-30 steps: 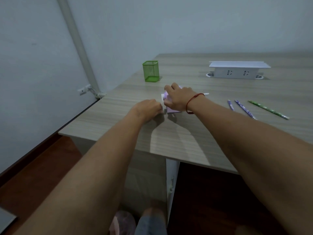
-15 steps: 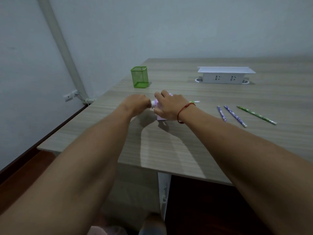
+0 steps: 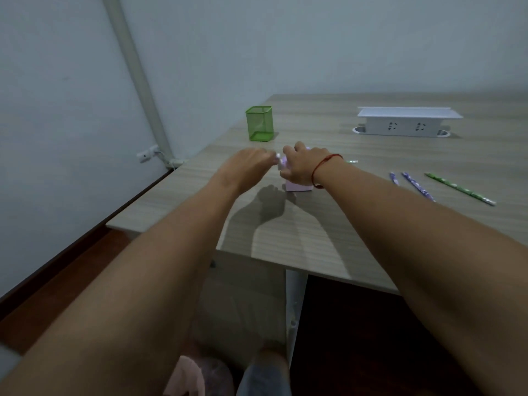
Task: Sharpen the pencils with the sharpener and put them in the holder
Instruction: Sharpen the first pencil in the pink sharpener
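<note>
Fingers (image 3: 299, 146) of right hand (image 3: 303, 170) gripped lilac sharpener (image 3: 298, 186); left hand (image 3: 248, 167) just beside, blurred, grip unclear. Green holder (image 3: 259, 123) stood beyond them, pencils (image 3: 415, 185) lay to right.

My feed is dim and flat, with a cool grey-blue cast over the wall (image 3: 314, 38). Light seems to come from above and to the left: a soft-edged shadow (image 3: 268, 207) lies on the tabletop (image 3: 285, 241) right of the left arm (image 3: 171, 252). The left hand (image 3: 251, 164) is smeared by motion blur (I can't read its grip), while the right hand (image 3: 303, 167), gripping the sharpener (image 3: 298, 187), reads sharper. The wide lens tips the pipe (image 3: 137, 81) aslant and stretches both arms toward the bottom corners.
</note>
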